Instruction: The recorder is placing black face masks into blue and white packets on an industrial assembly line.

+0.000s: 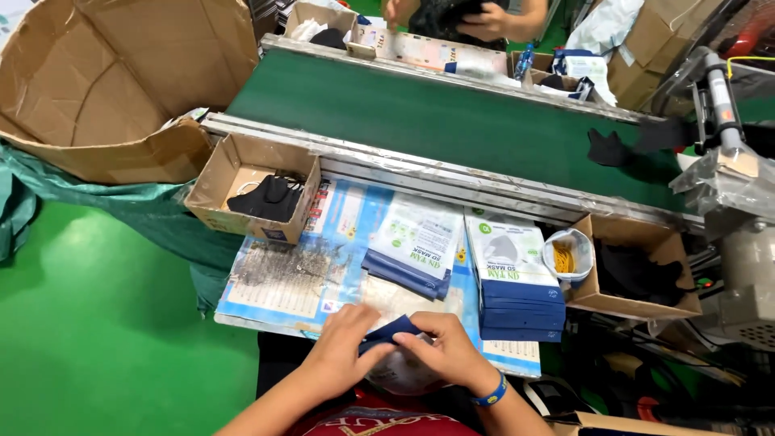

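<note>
Both hands, left hand (343, 351) and right hand (442, 349), pinch one blue pouch (391, 330); two pouch stacks (517, 278) beyond.

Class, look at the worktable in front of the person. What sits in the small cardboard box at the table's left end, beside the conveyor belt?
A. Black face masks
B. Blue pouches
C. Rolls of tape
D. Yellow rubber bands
A. The small cardboard box at the left end holds black face masks; the yellow rubber bands lie in a small bag further right, and the blue pouches are stacked on the table.
</note>
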